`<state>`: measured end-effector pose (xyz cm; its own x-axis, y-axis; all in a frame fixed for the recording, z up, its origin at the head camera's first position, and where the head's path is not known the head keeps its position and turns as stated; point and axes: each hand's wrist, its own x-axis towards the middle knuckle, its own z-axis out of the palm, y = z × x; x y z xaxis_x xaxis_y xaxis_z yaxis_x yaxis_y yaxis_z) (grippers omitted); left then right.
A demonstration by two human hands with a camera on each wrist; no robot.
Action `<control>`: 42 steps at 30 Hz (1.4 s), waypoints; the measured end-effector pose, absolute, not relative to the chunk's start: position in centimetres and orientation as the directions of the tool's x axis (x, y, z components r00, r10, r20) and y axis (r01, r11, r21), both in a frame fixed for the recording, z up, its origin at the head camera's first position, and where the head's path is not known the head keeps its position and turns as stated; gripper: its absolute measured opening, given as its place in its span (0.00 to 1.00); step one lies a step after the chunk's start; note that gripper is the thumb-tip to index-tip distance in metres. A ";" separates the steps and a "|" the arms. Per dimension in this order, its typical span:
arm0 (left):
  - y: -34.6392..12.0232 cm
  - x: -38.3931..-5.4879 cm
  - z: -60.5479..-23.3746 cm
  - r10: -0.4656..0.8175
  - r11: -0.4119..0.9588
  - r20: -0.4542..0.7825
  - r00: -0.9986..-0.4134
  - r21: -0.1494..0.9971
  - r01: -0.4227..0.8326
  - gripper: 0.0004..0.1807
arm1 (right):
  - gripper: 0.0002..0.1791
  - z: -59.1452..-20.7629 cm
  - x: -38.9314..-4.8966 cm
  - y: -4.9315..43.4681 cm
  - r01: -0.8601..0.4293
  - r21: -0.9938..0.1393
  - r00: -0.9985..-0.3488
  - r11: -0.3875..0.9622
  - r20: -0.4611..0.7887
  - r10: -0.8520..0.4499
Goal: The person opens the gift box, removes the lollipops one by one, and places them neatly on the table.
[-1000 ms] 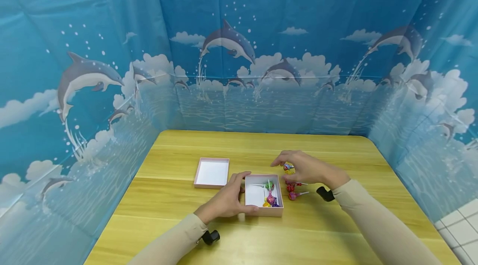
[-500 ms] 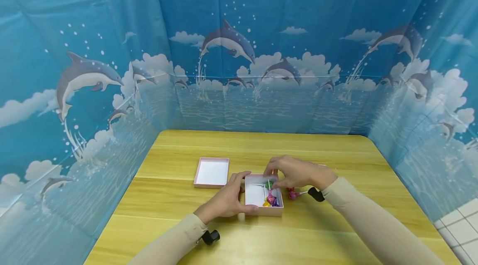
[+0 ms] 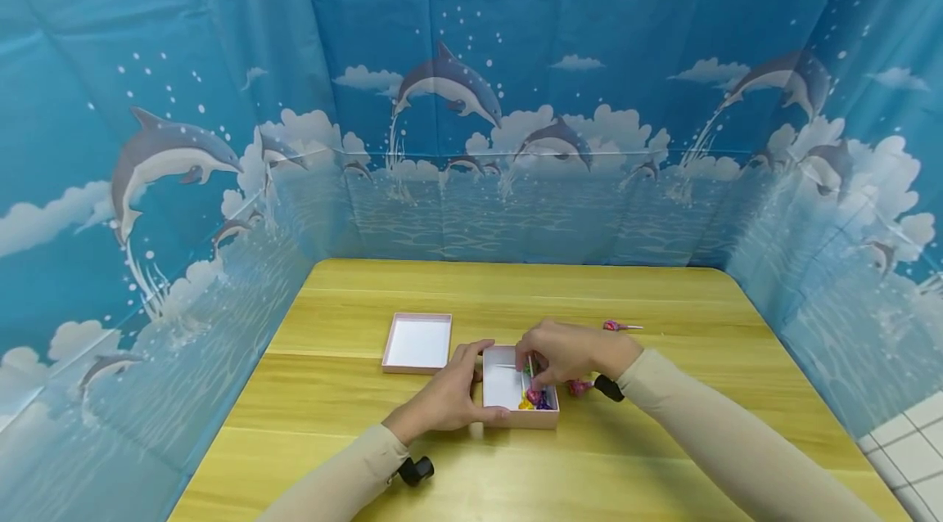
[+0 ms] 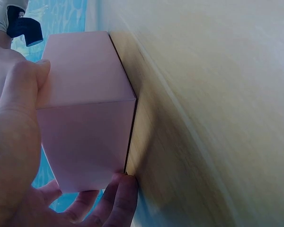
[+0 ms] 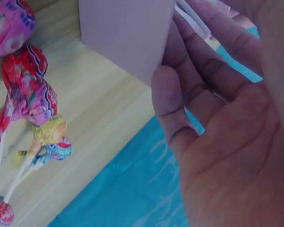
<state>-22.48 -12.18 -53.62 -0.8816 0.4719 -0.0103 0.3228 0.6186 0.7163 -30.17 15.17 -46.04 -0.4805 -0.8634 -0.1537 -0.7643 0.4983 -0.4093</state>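
Observation:
A small pink box (image 3: 526, 420) with a white inside stands uncovered on the table. My left hand (image 3: 445, 395) grips its left side, the thumb along the front wall and the fingers round the back corner; the left wrist view shows the box's pink outer wall (image 4: 85, 142) between them. Several wrapped lollipops lie in the box's right part, green, yellow and purple among them. My right hand (image 3: 566, 354) reaches down inside, thumb and fingertips pinching a pink lollipop (image 3: 534, 397). From the right wrist, a white stick (image 5: 194, 19) shows by the fingers.
Behind and left of the box lies its shallow lid (image 3: 417, 344), white side up. Right of the box are loose lollipops, a red one (image 5: 31, 66), a yellow one (image 5: 51, 130) and a blue one (image 5: 59, 149) among them. Another lollipop (image 3: 614, 326) lies farther back. A dolphin-print curtain (image 3: 471, 211) surrounds the table.
My right hand has moved left from above the loose lollipops and lowered into the box, its fingers closing at the pink lollipop. The left hand and the box have stayed put.

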 end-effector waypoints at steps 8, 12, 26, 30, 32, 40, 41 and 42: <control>-12.1 -22.5 -53.2 0.478 0.613 0.000 -0.878 0.716 0.333 0.64 | 0.07 -46.5 -30.1 15.0 -0.739 -0.408 -0.514 0.536 -0.173 -0.840; -12.0 -22.6 -53.2 0.473 0.616 0.000 -0.881 0.715 0.330 0.65 | 0.10 -46.3 -30.1 15.1 -0.723 -0.438 -0.518 0.535 -0.168 -0.839; -11.9 -22.5 -53.2 0.465 0.626 0.005 -0.886 0.706 0.332 0.65 | 0.10 -46.2 -30.1 15.9 -0.685 -0.520 -0.527 0.510 -0.129 -0.840; -12.0 -22.5 -53.4 0.462 0.622 -0.008 -0.887 0.716 0.317 0.65 | 0.08 -46.1 -30.0 16.1 -0.679 -0.544 -0.531 0.492 -0.099 -0.842; -12.0 -22.5 -53.5 0.462 0.622 -0.014 -0.887 0.718 0.313 0.65 | 0.08 -46.1 -30.0 16.3 -0.682 -0.553 -0.531 0.479 -0.077 -0.844; -12.0 -22.5 -53.6 0.462 0.629 -0.020 -0.887 0.712 0.312 0.65 | 0.07 -46.3 -30.0 17.2 -0.692 -0.564 -0.542 0.451 -0.007 -0.840; -12.0 -22.5 -53.7 0.460 0.632 -0.022 -0.887 0.711 0.310 0.65 | 0.07 -46.4 -30.0 17.4 -0.693 -0.566 -0.542 0.447 0.001 -0.840; -12.0 -22.5 -53.6 0.460 0.634 -0.022 -0.888 0.709 0.310 0.65 | 0.07 -46.4 -30.0 17.5 -0.694 -0.566 -0.545 0.445 0.008 -0.839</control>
